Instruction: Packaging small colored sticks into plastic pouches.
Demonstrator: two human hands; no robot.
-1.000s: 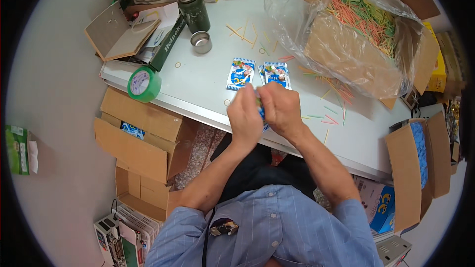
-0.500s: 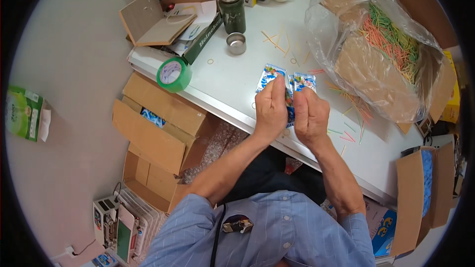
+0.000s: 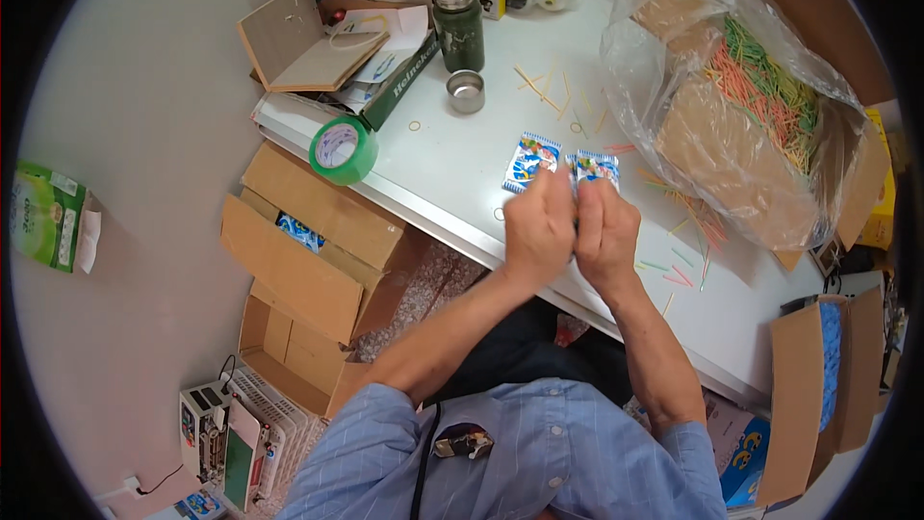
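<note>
My left hand (image 3: 539,236) and my right hand (image 3: 607,236) are side by side over the front of the white table (image 3: 433,173), both closed with thumbs on top. Beyond my left hand shows a small blue-and-white packet (image 3: 532,158) with coloured print; the fingers overlap its near edge. Another such packet (image 3: 599,166) sticks out past my right fingers, its lower end hidden in the grip. A strip of packet edge shows in the narrow gap between the hands. What the left fingers pinch is hidden.
Thin coloured strands (image 3: 760,77) fill a clear plastic bag at right; loose ones lie nearby. Left of the hands are green tape (image 3: 344,150), a steel cup (image 3: 466,91) and a dark green flask (image 3: 458,24). Open cartons stand below left (image 3: 298,260) and at right (image 3: 794,395).
My left hand has shifted slightly nearer and to the right, covering more of the gap between the hands. Both packets stay in about the same place, and the whole view has drifted a little.
</note>
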